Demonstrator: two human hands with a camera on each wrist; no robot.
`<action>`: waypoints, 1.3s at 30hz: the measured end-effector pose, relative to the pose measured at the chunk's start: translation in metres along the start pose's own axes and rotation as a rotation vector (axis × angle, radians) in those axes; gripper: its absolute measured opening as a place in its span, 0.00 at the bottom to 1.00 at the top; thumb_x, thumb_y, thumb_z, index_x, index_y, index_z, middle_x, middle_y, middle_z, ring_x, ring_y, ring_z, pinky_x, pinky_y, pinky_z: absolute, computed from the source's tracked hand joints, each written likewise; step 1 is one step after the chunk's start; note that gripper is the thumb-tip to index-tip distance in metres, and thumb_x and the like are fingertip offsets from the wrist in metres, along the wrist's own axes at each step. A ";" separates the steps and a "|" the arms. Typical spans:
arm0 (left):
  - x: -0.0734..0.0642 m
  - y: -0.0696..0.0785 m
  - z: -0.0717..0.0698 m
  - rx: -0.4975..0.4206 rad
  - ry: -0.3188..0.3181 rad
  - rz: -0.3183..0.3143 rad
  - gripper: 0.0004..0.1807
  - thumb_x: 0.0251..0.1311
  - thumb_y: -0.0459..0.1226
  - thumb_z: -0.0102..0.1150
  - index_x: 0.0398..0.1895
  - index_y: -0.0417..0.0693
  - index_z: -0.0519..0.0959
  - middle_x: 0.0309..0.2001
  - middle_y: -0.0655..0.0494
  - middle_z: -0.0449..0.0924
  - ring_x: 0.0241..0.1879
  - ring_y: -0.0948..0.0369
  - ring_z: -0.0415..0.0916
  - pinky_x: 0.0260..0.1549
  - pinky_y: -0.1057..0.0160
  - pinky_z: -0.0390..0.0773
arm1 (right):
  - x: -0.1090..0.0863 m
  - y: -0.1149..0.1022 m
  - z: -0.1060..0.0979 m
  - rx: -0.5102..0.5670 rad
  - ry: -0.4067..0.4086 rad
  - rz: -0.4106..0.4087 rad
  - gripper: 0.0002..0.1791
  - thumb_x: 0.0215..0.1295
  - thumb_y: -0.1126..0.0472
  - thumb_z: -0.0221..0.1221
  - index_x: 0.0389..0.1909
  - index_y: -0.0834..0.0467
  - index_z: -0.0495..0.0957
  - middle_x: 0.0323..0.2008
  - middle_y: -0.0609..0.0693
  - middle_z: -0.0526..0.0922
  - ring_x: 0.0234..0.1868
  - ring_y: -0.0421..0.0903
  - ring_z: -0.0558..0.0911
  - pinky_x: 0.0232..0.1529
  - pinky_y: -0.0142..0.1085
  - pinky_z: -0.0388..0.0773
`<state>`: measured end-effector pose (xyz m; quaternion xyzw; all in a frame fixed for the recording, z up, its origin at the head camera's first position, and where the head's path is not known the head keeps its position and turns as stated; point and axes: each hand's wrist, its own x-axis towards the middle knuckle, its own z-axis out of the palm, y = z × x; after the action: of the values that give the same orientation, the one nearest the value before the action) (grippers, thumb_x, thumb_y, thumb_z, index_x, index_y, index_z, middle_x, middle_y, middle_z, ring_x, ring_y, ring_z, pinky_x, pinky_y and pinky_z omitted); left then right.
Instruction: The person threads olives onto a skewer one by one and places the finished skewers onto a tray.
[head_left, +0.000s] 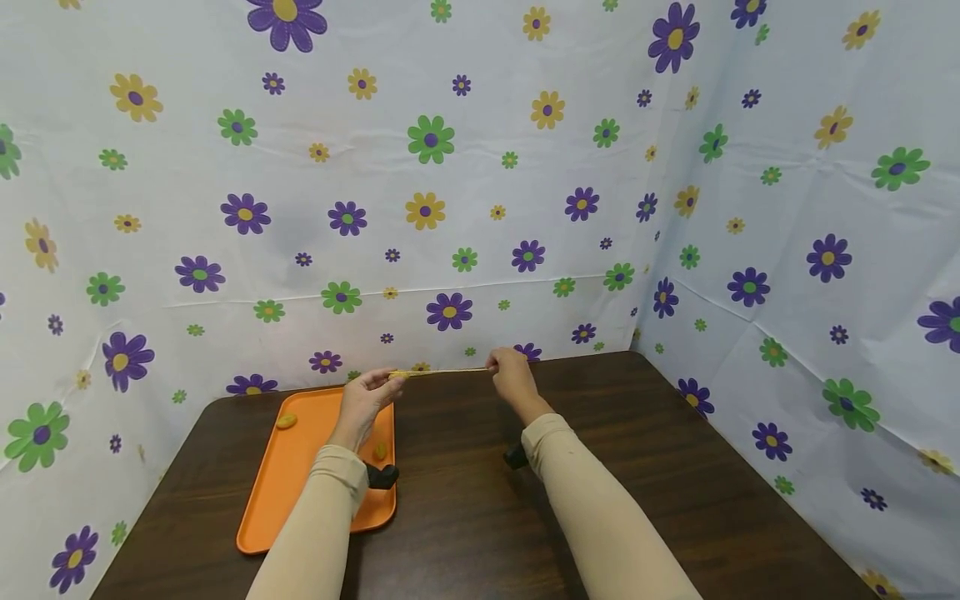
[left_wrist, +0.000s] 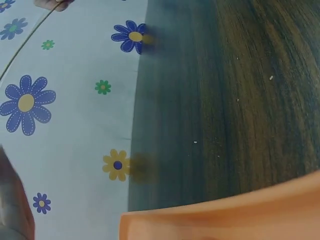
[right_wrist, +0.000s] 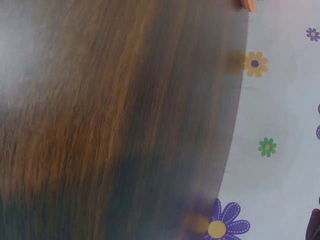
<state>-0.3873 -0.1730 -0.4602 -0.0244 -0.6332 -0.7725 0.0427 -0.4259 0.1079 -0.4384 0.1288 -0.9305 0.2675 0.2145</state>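
A thin yellow strand [head_left: 446, 371] is stretched nearly level between my two hands, above the far part of the table. My left hand [head_left: 363, 408] pinches its left end, where a thicker yellow bit shows at the fingertips. The right hand [head_left: 515, 383] grips the other end between thumb and curled fingers. In the left wrist view the strand [left_wrist: 27, 39] runs taut up to the right hand [left_wrist: 52, 4], and part of the left hand [left_wrist: 12, 200] shows at the left edge.
An orange tray [head_left: 281, 492] lies on the dark wooden table [head_left: 450, 525], partly under my left arm. Two small yellow-brown pieces rest on it, one piece [head_left: 287, 421] near its far left corner, another piece [head_left: 380, 451] at its right side. A flower-patterned sheet [head_left: 480, 175] hangs behind the table.
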 end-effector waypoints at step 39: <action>0.000 0.001 0.003 -0.005 -0.037 -0.032 0.27 0.63 0.34 0.69 0.63 0.29 0.76 0.39 0.55 0.87 0.36 0.63 0.86 0.46 0.64 0.84 | 0.001 -0.010 -0.006 0.018 -0.044 0.024 0.21 0.52 0.86 0.52 0.28 0.58 0.85 0.32 0.51 0.86 0.42 0.53 0.84 0.64 0.64 0.70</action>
<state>-0.3870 -0.1708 -0.4585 -0.0288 -0.6321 -0.7741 0.0186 -0.4212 0.1031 -0.4295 0.1253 -0.9340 0.2757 0.1896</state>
